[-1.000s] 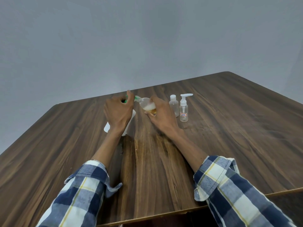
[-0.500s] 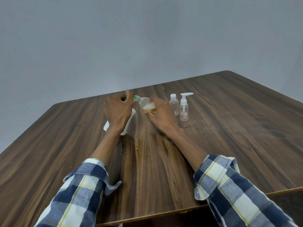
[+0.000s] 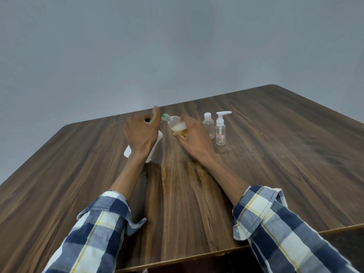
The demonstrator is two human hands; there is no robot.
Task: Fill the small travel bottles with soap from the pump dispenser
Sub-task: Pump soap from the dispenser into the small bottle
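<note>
**Soap going into a tilted travel bottle**

The left hand (image 3: 140, 133) sits on top of the white pump dispenser (image 3: 155, 143), its grip curled over the green pump head (image 3: 157, 116), with the forefinger raised above the green nozzle. Most of the dispenser body is hidden behind this hand and wrist; only its white sides show to the left and right of the wrist, standing on the tabletop (image 3: 275, 154).

The right hand (image 3: 194, 137) has its grip closed around a small clear travel bottle (image 3: 177, 126), fingers and thumb wrapped round its lower end. The bottle is tilted, its open neck pointing up and left and meeting the tip of the green nozzle. Inside it lies amber liquid at the low end, with white foam on top of that.

Just to the right of the right hand stand two more small clear bottles, upright on the tabletop and close beside one another. The nearer to the hand is a capped bottle (image 3: 208, 126) with a white screw top. Next to it is a small pump bottle (image 3: 220, 131) with a white spray head pointing right and a little red-edged label on its front. Whether either holds anything, I cannot tell.

Both forearms are bare up to rolled cuffs of a blue, white and yellow checked shirt (image 3: 275, 223). The tabletop is dark wood grain, and a plain grey wall (image 3: 177, 46) rises behind it.
</note>
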